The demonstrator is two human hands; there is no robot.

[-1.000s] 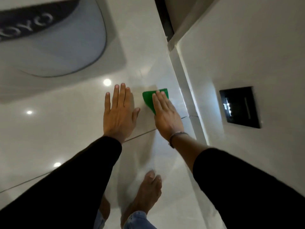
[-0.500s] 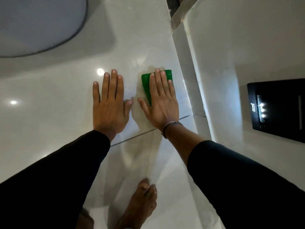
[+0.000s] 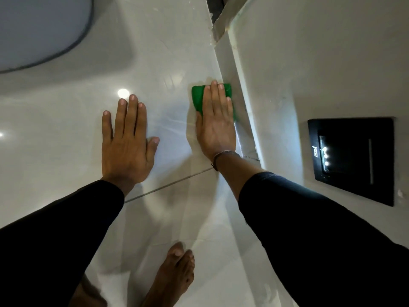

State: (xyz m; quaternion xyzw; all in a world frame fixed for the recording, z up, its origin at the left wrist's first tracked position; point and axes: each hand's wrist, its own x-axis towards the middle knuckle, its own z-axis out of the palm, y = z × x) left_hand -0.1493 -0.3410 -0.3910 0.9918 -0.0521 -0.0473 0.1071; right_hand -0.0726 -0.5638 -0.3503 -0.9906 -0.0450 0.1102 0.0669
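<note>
Cloth [image 3: 197, 97], green, is pressed on tile [image 3: 172, 52] by the flat right hand [image 3: 215, 127]; left hand [image 3: 127, 147] is laid flat at nine o'clock.

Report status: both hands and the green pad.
Left hand flat on the tile, holding nothing. Right hand presses the green pad flat, fingers straight. Raised edge close on the pad's right.

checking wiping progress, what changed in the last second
The right hand slid the green pad rightward across the tile, away from the left hand, up to the corner trim. The left hand stayed flat on the tile; the right still presses the pad.
</note>
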